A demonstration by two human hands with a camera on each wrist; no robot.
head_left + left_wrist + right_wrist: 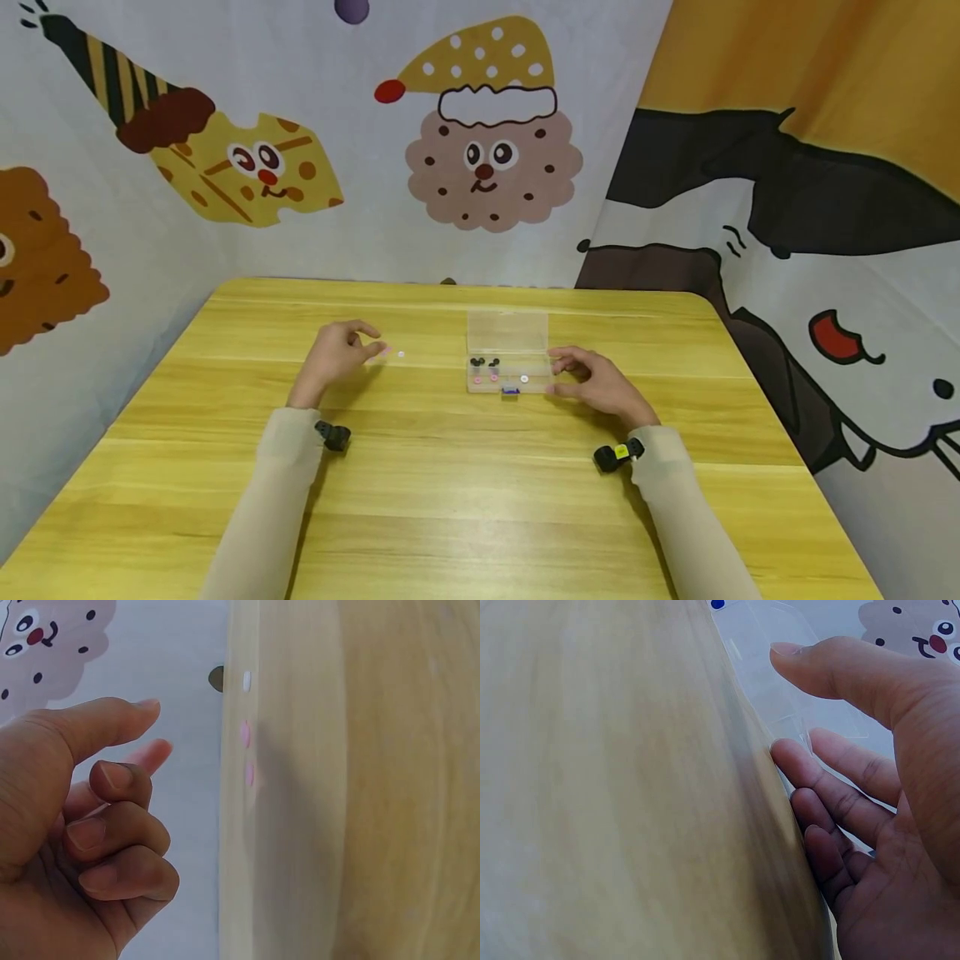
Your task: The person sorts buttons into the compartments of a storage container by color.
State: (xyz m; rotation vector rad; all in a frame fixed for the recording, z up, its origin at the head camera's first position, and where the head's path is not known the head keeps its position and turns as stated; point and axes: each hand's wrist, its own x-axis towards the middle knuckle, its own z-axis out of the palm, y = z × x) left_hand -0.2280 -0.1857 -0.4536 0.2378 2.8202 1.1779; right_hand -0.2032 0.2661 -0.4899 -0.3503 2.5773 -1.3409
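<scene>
On the table, a white disc (pixel 247 681) and two pink discs (pixel 245 734) lie in a row, small and button-like. My left hand (pixel 336 358) hovers just beside them, thumb and index finger apart, the other fingers loosely bent, with nothing held. To their right stands a clear plastic box (pixel 536 364), its lid (pixel 508 332) raised at the back. Black pieces (pixel 477 362), pink discs and a white disc (pixel 524 379) sit in its compartments. At the box's right side is my right hand (pixel 596 385), fingertips beside the wall and thumb spread from the fingers (pixel 840 799).
The box has a blue latch (pixel 510 392) at its front. Wood-grain table (pixel 450 500) surrounds everything, and its far edge meets a cartoon-printed cloth (pixel 300 250). Both wrists carry small black cameras (pixel 337 437).
</scene>
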